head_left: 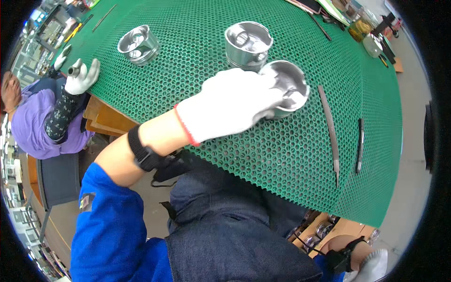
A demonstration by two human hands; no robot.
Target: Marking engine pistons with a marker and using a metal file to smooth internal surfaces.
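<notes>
My left hand, in a white glove, reaches across the green honeycomb mat and grips a shiny metal piston that is tipped on its side, its hollow underside facing up and right. Just behind it, nearly touching, a second piston stands upside down. A third piston stands apart at the far left of the mat. My right hand, also gloved, hangs low at the lower right, below the table edge; only part of it shows and I cannot see its fingers.
Two long thin metal files lie on the mat's right side. Another person's gloved hand holds a small metal cylinder at the table's left edge. A wooden box with more metal parts sits under the table. Clutter fills the far right corner.
</notes>
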